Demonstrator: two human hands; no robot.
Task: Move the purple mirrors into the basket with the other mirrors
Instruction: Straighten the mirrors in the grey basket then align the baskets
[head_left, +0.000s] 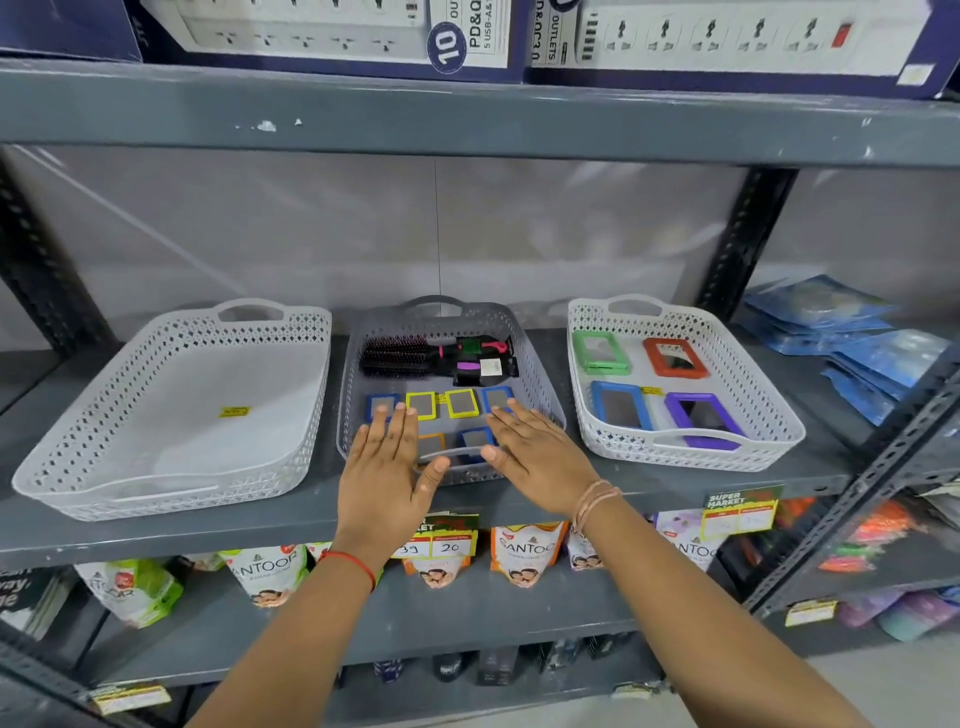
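Both hands flat, fingers spread, empty: left hand (387, 457) and right hand (535, 449) over the grey basket (540, 400) front. Purple mirror (704, 418) in white basket (779, 415), right of grey basket, long axis front-to-back. Nearer right hand.

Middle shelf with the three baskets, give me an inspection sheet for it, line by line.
Surface: grey metal shelf, paint chipped on the beam above.
Job's things: one purple mirror in the right basket with green, red and blue mirrors; small framed mirrors in the grey middle basket, partly hidden by hands.
Clutter: hairbrush in the middle basket; left basket holds only a yellow sticker.
Grippers: left hand and right hand flat, fingers spread over the middle basket, holding nothing.
Cables: nothing seen.
Surroundings: power strip boxes above, soap pouches below, blue packets at right.
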